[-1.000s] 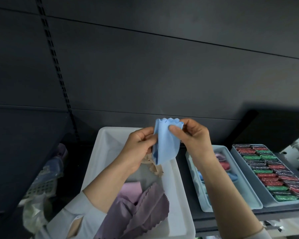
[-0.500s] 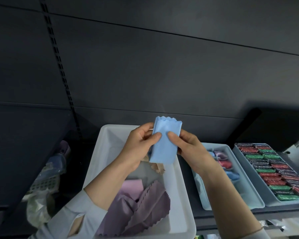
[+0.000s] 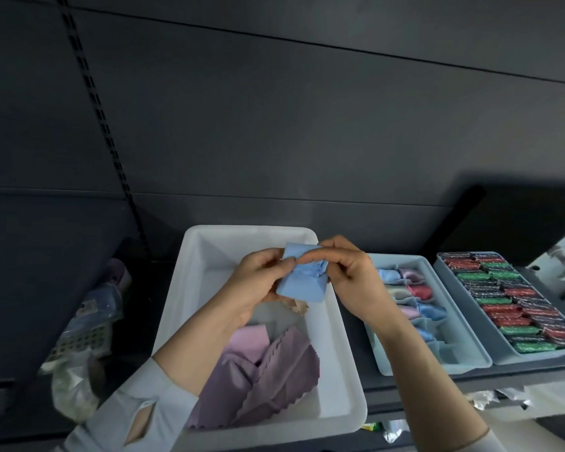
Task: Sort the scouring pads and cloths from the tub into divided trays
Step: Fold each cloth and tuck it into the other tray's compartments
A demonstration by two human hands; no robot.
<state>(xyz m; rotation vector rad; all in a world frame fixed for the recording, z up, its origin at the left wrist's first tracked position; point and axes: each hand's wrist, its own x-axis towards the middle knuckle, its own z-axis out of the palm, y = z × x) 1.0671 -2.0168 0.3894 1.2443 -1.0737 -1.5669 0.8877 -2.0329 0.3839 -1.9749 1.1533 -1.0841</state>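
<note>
Above the white tub (image 3: 346, 363) I hold a folded light-blue cloth (image 3: 302, 287). My left hand (image 3: 258, 282) pinches its left edge and my right hand (image 3: 349, 275) pinches its top right, with the forefinger lying across the fold. In the tub lie purple cloths (image 3: 268, 376) with zigzag edges, a pink one (image 3: 247, 339) and a beige one (image 3: 296, 306) partly hidden under the blue cloth. To the right stands a light-blue divided tray (image 3: 470, 360) with folded cloths, then a second tray (image 3: 542, 355) packed with red, green and dark scouring pads.
A dark panelled wall rises behind the shelf. At the left, bagged items and a blue perforated basket (image 3: 88, 334) sit in shadow. Crumpled wrappers (image 3: 388, 430) lie below the shelf's front edge.
The blue cloth was held upright and taller; both hands have lowered it toward the tub and folded its top down, so it is now shorter and bunched at the right.
</note>
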